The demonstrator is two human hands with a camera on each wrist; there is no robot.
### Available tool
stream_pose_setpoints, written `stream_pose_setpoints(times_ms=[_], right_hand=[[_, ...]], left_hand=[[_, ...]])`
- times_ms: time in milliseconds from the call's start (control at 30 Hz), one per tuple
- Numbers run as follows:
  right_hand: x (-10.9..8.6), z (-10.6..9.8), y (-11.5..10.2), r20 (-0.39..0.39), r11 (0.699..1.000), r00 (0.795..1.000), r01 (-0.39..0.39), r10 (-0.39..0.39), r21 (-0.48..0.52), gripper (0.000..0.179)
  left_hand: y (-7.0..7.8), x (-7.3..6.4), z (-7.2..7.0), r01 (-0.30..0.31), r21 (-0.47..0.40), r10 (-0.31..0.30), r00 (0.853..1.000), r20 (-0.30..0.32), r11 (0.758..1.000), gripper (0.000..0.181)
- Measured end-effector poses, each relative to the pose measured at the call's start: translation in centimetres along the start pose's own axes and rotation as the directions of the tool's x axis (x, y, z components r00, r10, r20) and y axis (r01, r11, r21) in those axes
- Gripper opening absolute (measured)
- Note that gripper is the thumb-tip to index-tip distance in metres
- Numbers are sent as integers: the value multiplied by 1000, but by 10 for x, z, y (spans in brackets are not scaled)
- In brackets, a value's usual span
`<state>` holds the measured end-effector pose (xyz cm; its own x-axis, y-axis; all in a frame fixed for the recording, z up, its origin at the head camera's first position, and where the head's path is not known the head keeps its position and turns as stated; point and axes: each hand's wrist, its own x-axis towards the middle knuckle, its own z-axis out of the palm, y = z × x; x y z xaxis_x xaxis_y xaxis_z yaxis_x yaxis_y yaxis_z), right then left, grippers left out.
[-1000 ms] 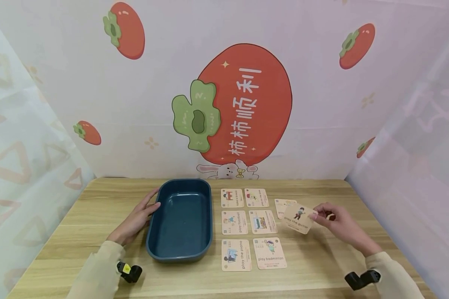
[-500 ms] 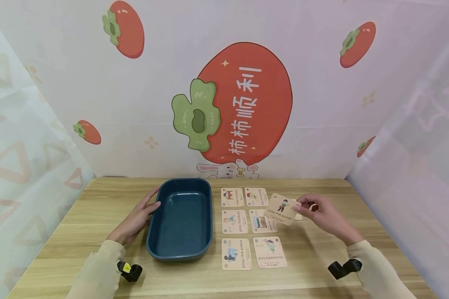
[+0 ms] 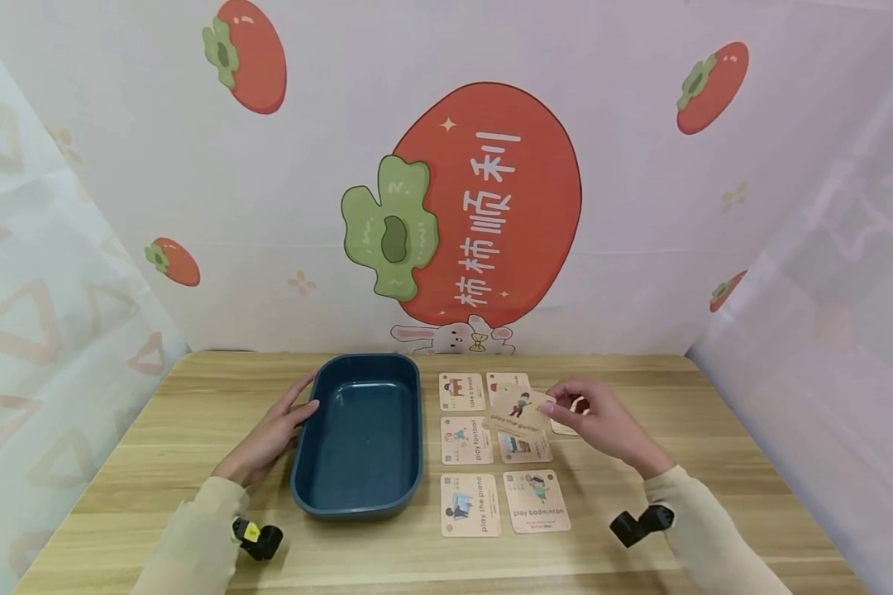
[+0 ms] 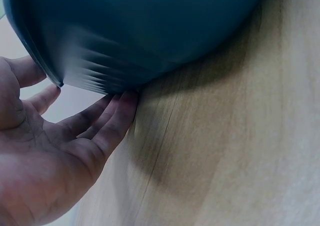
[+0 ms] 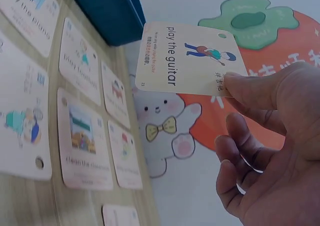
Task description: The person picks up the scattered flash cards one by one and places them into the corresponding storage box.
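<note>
My right hand (image 3: 595, 417) pinches a "play the guitar" flashcard (image 3: 517, 411) by its edge between thumb and index finger. The card is held above the table, overlapping the "clean the classroom" card (image 5: 85, 136) and the upper right card in the head view. Its picture of a guitar player faces the right wrist camera. The other fingers of that hand curl loosely beneath. At the left, my left hand (image 3: 274, 434) holds the side of a dark blue plastic tray (image 3: 419, 430), thumb at the rim and fingers against the outer wall (image 4: 115, 91). Nothing lies inside the tray.
Several cards lie flat right of the tray, including "take a break" (image 3: 462, 392), "play football" (image 3: 466, 440), "play the piano" (image 3: 470, 505) and "play badminton" (image 3: 537, 502). Another card (image 3: 563, 428) is partly hidden by my right hand. A persimmon-printed backdrop (image 3: 625, 306) rises behind the table.
My right hand has carried the "play the guitar" card leftward, from over the rightmost card to over the second column. The left hand and the tray have stayed in place.
</note>
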<state>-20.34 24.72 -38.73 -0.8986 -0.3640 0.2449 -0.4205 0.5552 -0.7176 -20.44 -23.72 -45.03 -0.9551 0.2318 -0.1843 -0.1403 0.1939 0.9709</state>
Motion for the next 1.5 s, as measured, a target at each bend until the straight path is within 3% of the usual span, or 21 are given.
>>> stream_pose_setpoints(times_ms=[900, 1500], right_hand=[[40, 58, -63, 90, 988, 992, 73, -86, 138, 6], [55, 94, -89, 112, 977, 985, 111, -133, 183, 5]], left_hand=[[0, 0, -1, -4, 1, 4, 1000, -4, 1000, 67], [2, 0, -1, -2, 8, 2, 1000, -4, 1000, 67]])
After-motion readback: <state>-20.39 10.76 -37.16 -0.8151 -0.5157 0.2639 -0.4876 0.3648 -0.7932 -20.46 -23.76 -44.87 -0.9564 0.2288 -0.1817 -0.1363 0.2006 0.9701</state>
